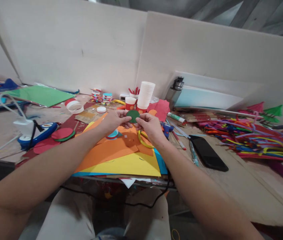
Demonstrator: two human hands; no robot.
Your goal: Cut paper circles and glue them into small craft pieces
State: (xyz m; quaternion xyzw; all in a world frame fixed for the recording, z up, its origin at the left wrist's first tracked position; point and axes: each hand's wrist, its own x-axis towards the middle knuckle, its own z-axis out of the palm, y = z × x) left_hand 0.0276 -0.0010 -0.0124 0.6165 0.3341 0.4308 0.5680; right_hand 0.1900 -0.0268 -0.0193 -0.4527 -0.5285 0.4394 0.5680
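A small dark green paper disc (pixel 133 116) is held up between my two hands, over the middle of the table. My left hand (pixel 118 120) pinches its left edge, and the fingers of my right hand (pixel 148 125) close on its right edge. Beneath them lie orange paper sheets (pixel 106 150) on top of a yellow sheet (pixel 131 165), with blue paper showing at the edges. A small blue-topped round piece (pixel 112 134) rests below my left hand. Yellow-handled scissors (pixel 145 140) lie just under my right hand, their blades hidden.
Behind my hands stand stacked white paper cups (pixel 146 93). A black phone (pixel 207 152) and a pile of coloured pipe cleaners (pixel 253 136) lie to the right. On the left are a blue power strip (pixel 38 134) with a white cable and red paper discs (pixel 62 133).
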